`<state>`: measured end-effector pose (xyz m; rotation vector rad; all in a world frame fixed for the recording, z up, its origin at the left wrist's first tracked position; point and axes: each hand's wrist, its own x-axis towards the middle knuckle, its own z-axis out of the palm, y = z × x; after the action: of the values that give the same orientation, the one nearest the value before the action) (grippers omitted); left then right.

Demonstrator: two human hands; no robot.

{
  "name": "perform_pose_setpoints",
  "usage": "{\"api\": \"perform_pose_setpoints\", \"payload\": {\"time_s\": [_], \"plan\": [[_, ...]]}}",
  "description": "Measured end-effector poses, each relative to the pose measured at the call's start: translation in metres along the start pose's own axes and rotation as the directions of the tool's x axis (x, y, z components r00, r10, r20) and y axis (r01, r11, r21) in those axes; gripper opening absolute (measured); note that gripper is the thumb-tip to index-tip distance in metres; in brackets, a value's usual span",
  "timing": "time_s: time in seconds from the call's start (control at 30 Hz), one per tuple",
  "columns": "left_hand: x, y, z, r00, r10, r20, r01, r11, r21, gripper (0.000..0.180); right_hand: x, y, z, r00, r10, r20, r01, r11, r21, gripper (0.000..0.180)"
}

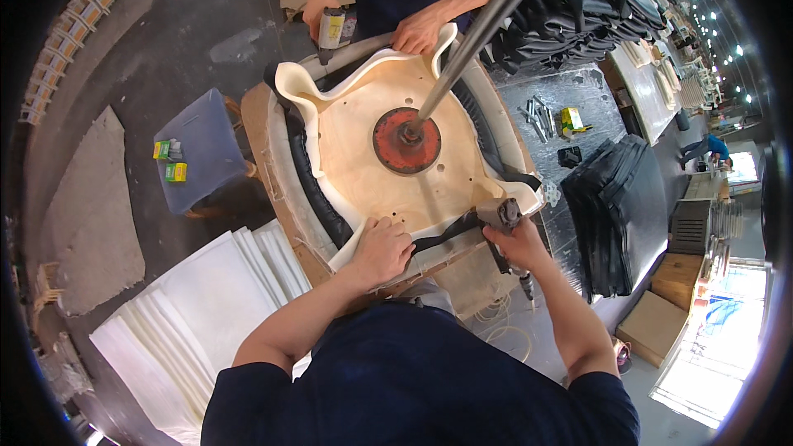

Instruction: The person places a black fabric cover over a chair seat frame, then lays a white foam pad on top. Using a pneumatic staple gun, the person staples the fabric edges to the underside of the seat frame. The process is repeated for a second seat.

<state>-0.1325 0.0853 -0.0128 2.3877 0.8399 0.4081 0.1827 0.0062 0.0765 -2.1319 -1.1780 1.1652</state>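
A pale plywood panel (363, 144) lies in a padded frame, its rim lined with white foam (310, 120) and black upholstery cover (307, 198). My left hand (382, 249) is closed over the foam at the panel's near edge, fingers curled. In my right hand (522, 244) is a grey staple gun (498, 215), its head at the near right corner of the rim, with a hose fitting below. A red round disc (406, 140) on a metal rod (487, 29) presses on the panel's middle.
Opposite me, a person's hand (420, 31) rests on the far rim; the other holds a staple gun (331, 29). White foam sheets (198, 297) are stacked at left, near a blue-covered stool (198, 149) with small boxes. Black covers (607, 211) lie at right. An air hose (508, 334) trails below.
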Motion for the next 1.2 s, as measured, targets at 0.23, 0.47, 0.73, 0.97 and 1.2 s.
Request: {"api": "perform_pose_setpoints", "payload": {"time_s": [0.23,0.47,0.73,0.97,1.2], "plan": [[-0.005,-0.006,0.009,0.979,-0.067,-0.19,0.052,0.995,-0.082,0.019,-0.045,-0.028,0.058,0.98,0.119,0.159,-0.15,0.968,0.201,0.027],[-0.002,-0.008,0.013,0.968,-0.164,-0.188,0.131,0.976,-0.176,0.014,-0.051,-0.064,0.096,0.961,0.2,0.189,-0.237,0.951,0.197,0.025],[0.0,-0.006,0.012,0.953,-0.182,-0.241,0.136,0.971,-0.196,0.013,-0.042,-0.065,0.109,0.957,0.231,0.178,-0.244,0.968,0.06,0.024],[0.0,-0.006,0.019,0.951,-0.175,-0.254,0.129,0.973,-0.189,0.011,-0.037,-0.076,0.119,0.993,0.098,0.069,-0.097,0.995,-0.018,0.03],[0.006,0.003,0.016,0.964,-0.156,-0.215,0.143,0.987,-0.074,0.015,-0.035,-0.062,0.106,0.924,0.32,0.207,-0.338,0.939,0.057,0.035]]}}
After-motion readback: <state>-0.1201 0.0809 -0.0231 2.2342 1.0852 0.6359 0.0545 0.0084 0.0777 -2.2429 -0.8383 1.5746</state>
